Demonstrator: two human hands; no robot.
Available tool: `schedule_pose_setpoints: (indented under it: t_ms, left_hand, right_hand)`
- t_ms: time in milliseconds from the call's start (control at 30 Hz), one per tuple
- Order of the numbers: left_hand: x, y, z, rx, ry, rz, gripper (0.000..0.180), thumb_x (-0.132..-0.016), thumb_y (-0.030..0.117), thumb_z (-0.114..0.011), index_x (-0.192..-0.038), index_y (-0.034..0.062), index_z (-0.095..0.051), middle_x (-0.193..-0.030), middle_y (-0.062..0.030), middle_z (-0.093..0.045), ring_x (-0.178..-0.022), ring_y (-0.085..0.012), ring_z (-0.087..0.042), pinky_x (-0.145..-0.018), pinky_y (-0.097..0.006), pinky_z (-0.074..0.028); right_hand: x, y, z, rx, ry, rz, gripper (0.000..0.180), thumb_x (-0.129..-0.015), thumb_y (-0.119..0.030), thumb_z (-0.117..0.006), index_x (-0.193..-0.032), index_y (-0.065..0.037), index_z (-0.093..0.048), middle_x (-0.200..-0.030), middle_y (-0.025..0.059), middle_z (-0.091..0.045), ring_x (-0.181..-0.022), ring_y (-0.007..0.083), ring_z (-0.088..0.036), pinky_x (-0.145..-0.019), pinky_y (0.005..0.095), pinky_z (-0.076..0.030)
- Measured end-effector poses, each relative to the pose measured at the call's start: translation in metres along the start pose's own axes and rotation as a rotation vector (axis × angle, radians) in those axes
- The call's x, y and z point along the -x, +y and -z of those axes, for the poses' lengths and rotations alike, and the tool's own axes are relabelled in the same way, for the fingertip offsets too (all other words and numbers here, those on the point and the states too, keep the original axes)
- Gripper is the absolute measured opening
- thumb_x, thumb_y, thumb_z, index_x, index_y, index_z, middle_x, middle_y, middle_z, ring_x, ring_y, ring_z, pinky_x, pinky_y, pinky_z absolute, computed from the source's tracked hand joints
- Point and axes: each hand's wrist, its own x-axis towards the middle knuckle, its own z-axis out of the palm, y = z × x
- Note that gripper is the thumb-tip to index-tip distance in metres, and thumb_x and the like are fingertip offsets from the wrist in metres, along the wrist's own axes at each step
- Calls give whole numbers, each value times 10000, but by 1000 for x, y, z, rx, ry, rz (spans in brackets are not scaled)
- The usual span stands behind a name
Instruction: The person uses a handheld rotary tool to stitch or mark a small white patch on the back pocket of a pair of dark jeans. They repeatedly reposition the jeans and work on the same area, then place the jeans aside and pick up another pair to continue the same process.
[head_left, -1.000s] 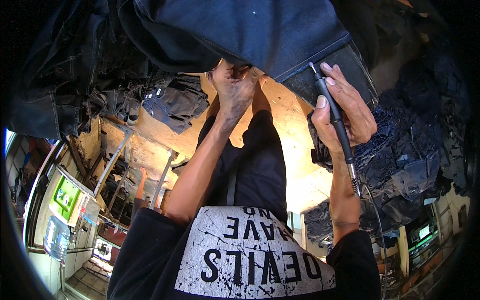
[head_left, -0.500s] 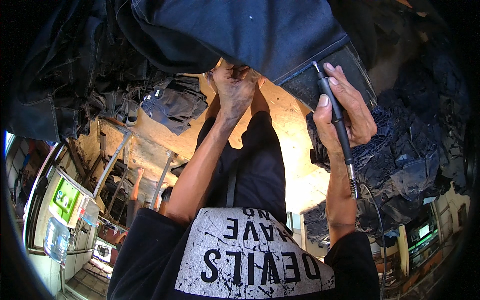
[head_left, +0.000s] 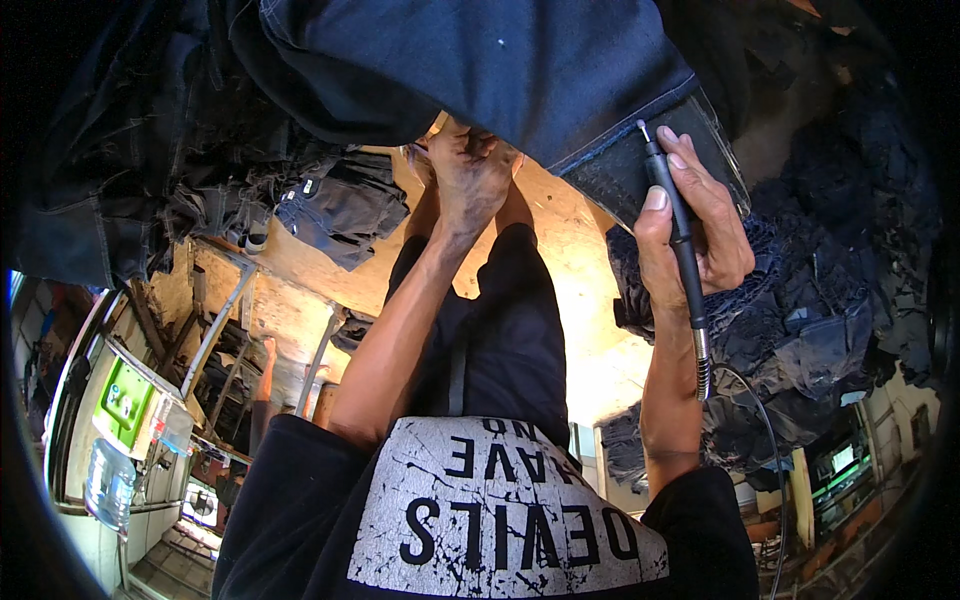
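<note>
Steadily, a person's right-hand grip (head_left: 720, 245) closes around a slim black pen-shaped tool (head_left: 682, 235) whose pale metal tip has slid rightward along the hem (head_left: 607, 143) of a dark blue garment (head_left: 510, 85) over the last second, nearing the far right corner of that edge; the shift appears to leave more of the stitched line already passed. On the left, the left-hand grip (head_left: 470, 185) stays bent under the garment's near edge, its fingertips partly hidden, so whether they pinch cloth cannot be told. The garment spreads across the far side of the scene, its smooth, heavy weave sagging in soft folds, with a lighter blue, roughened line along the hem. Beyond that line, a flat, straight-sided dark board (head_left: 610, 185) juts to the right. A ribbed metal coil (head_left: 703, 370) joins the tool to a thin cable (head_left: 775, 450), beside a rumpled, frayed-looking fabric heap (head_left: 810, 335) at right.
</note>
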Motion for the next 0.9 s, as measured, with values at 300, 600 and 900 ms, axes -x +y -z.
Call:
schedule_pose_setpoints:
  t_ms: [300, 600, 900]
  left_hand:
    - [-1, -18, 1, 48, -22, -53, 165, -970, 0, -781, -1117, 14, -706, -1100, -4, -756, -1021, -89, -663, -912, -282, -534]
    - [-7, -8, 1, -92, -27, -14, 111, -915, -27, -759, -1003, 26, -717, -1034, 3, -753, -930, -92, -646, -808, -273, -510]
    - [-13, -27, -12, -101, 62, -92, 125, -871, -65, -717, -851, 18, -627, -756, 34, -560, -716, -67, -473, -640, -276, -372]
  right_hand:
    - [0, 1, -2, 3, 26, -12, 269, -860, -30, -715, -1115, 38, -768, -1107, 247, -792, -1105, 407, -776, -1029, 559, -603]
    - [2, 3, -3, -23, 33, -47, 255, -933, -58, -714, -1173, 19, -754, -1196, 253, -779, -1169, 377, -757, -1085, 536, -568]
    - [2, -1, -2, 3, 41, -65, 267, -966, -80, -710, -1212, 22, -734, -1211, 266, -768, -1187, 389, -746, -1094, 519, -562]
